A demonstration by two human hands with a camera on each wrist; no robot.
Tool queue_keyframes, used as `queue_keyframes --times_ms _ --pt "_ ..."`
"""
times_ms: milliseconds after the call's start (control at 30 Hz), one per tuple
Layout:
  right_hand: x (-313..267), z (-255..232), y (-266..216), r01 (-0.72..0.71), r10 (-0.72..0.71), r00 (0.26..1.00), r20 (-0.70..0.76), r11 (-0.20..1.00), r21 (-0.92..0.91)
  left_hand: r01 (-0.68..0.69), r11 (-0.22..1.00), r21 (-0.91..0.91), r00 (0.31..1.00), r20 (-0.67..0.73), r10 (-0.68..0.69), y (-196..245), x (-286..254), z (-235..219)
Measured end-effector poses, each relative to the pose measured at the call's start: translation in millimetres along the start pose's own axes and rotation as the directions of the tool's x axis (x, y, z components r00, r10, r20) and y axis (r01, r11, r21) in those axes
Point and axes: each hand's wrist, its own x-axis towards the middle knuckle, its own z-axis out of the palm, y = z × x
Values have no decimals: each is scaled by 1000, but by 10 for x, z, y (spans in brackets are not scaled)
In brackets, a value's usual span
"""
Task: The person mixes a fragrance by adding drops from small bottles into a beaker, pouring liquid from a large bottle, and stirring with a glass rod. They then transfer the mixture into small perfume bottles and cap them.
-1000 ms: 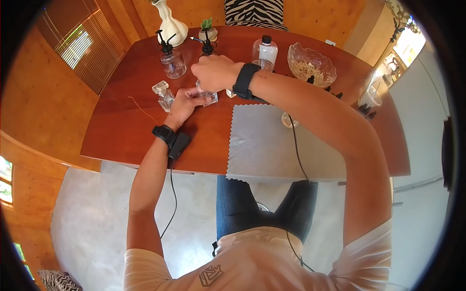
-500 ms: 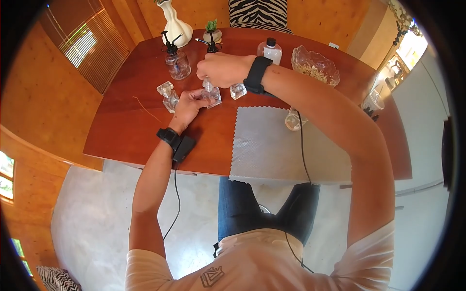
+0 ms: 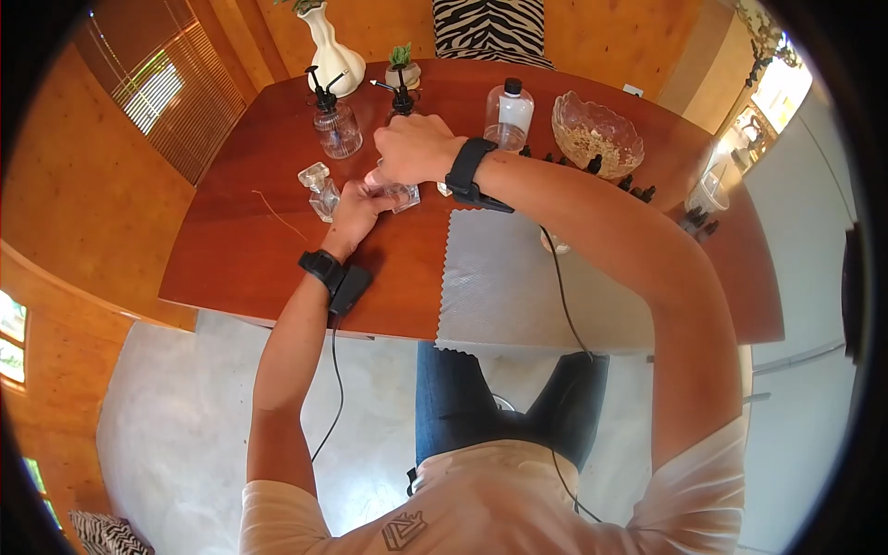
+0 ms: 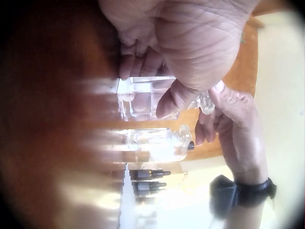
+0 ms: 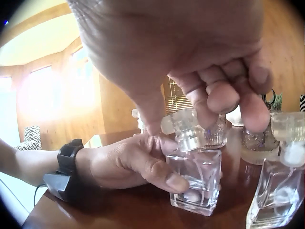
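My left hand point(image 3: 359, 215) grips a clear square glass perfume bottle point(image 5: 195, 183) low on its body, thumb across the front, as the right wrist view shows. The bottle stands upright on the wooden table. Above its neck, my right hand point(image 3: 421, 153) pinches a clear faceted cap point(image 5: 183, 126) between thumb and fingers; the cap sits tilted at the mouth. In the head view the right hand hides the cap. A second capped perfume bottle point(image 5: 271, 198) stands to the right, mostly covered by the right wrist in the head view. Another point(image 3: 320, 191) stands left of the left hand.
Behind the hands are a ribbed glass bottle with a black pump point(image 3: 338, 134), a black-capped bottle point(image 3: 511, 111) and a glass bowl point(image 3: 597, 139). Several small black-topped bottles point(image 3: 638, 190) lie beyond the right forearm. A grey cloth point(image 3: 499, 277) covers the front right.
My right hand and wrist turned up and right, showing the bottle's neck and the neighbouring bottle, then came back down left over them. The left hand keeps its grip; the head view shifted slightly.
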Motion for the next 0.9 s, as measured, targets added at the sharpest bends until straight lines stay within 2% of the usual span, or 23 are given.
queue_keyframes --times_ms 100,200,300,400,500,600,800,900 --pt "-23 -101 -45 -85 85 996 34 996 22 41 998 50 998 52 -44 -5 5 -32" --pt "-98 -223 -62 -30 27 994 -110 999 -20 62 998 -15 996 63 -61 10 -4 -29" --pt "12 -144 165 286 -280 957 -79 954 84 66 997 45 995 65 -69 23 8 -35" --pt "140 -58 199 363 -363 925 114 932 29 71 995 66 994 81 -76 40 4 -37" --pt "111 -47 125 294 -288 954 87 954 -58 63 998 11 996 66 -64 43 -11 -18" --pt "48 -42 89 274 -275 961 -7 960 -61 58 996 69 997 55 -62 47 -18 -15" --pt "81 25 175 283 -284 959 -13 958 -46 21 995 93 997 71 -28 37 -19 -21" --pt "38 43 238 347 -350 936 -34 935 -72 36 995 93 997 59 -42 59 -24 -13"
